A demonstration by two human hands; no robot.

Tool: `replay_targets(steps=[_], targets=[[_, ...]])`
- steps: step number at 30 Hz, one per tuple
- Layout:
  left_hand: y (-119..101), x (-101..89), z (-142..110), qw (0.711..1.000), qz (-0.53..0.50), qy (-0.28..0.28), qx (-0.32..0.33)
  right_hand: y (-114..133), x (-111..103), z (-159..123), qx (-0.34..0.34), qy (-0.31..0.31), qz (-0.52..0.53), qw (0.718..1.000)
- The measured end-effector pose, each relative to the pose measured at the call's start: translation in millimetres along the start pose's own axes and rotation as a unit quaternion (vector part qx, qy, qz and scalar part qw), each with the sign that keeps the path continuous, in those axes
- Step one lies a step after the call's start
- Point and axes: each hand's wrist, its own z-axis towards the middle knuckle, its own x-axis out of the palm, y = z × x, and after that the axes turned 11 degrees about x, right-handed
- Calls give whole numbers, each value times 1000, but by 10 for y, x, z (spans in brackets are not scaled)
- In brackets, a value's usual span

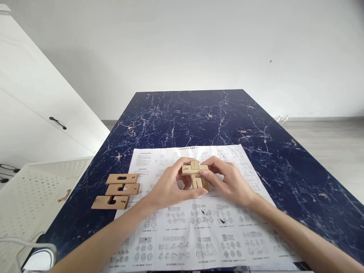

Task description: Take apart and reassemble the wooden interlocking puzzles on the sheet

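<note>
Both my hands hold a small wooden interlocking puzzle [195,174] of crossed flat pieces, just above a printed instruction sheet [199,227]. My left hand [170,187] grips it from the left with fingers curled and the thumb under it. From the right, my right hand [229,181] pinches the same puzzle. Three loose flat wooden pieces [118,189] with slots and numbers lie in a row on the table to the left of the sheet.
The sheet lies on a dark blue marble-patterned table [199,117]. A white perforated basket [36,189] stands at the table's left side with a small wooden part inside. White cabinet doors and a white wall are behind.
</note>
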Motion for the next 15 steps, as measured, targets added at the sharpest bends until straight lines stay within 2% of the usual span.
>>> replay_targets(steps=[5, 9, 12, 15], targets=[[-36, 5, 19, 999, 8, -38, 2, -41, -27, 43, 8, 5, -5, 1000], [-29, -23, 37, 994, -1, -105, -11, -99, -96, 71, -33, -8, -92, 995], [-2, -49, 45, 988, -9, -151, -29, -128, -156, 74, -77, 35, -152, 985], [10, -58, 46, 986, -14, -161, -36, -134, -182, 67, -93, 79, -184, 975]])
